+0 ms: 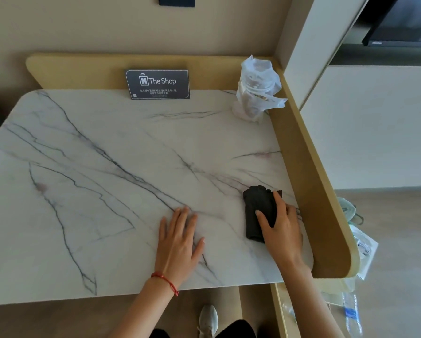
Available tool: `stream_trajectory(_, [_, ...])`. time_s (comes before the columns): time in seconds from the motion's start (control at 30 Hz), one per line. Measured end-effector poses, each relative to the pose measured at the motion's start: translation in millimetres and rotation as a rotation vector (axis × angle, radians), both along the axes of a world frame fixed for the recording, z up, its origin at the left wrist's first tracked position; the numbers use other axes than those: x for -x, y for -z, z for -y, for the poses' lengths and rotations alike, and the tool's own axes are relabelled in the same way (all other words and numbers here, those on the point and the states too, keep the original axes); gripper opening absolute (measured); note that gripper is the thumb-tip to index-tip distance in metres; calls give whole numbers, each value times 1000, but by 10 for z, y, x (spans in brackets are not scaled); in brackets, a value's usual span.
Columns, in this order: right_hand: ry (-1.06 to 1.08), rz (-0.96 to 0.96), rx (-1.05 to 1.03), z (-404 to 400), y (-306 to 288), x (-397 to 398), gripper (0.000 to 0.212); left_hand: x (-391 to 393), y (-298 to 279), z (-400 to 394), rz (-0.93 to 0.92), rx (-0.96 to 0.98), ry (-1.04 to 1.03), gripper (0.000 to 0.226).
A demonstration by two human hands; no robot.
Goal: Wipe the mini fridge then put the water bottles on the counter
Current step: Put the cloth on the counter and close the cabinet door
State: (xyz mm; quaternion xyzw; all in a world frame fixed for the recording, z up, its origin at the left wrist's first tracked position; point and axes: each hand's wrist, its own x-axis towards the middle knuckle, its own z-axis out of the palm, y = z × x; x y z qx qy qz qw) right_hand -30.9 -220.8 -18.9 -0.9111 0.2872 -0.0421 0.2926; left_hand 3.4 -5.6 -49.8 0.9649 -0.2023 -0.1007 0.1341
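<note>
A white marble counter [94, 181] with grey veins fills the view. My right hand [281, 230] presses down on a folded black cloth [258, 208] near the counter's right edge, fingers over its lower right part. My left hand [179, 236] lies flat on the marble beside it, fingers spread, holding nothing; a red string is on its wrist. A clear water bottle [352, 313] with a blue label is low at the right, beyond the counter's side. The mini fridge is not in view.
A dark "The Shop" sign [157, 84] leans against the tan back rim [82, 71]. A jar wrapped in clear plastic [256, 91] stands in the back right corner. The tan side wall [309, 181] bounds the right. Packets [362, 250] lie beyond it. My shoe [208, 319] shows below.
</note>
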Motion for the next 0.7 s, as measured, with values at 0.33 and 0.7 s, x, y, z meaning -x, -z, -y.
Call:
stream_trajectory(0.33, [46, 105, 208, -395, -85, 478, 58, 125, -11, -329, 126, 37, 110, 52])
stream_trajectory(0.7, [206, 48, 233, -1528, 160, 1624, 53, 529, -22, -1064, 170, 47, 430, 55])
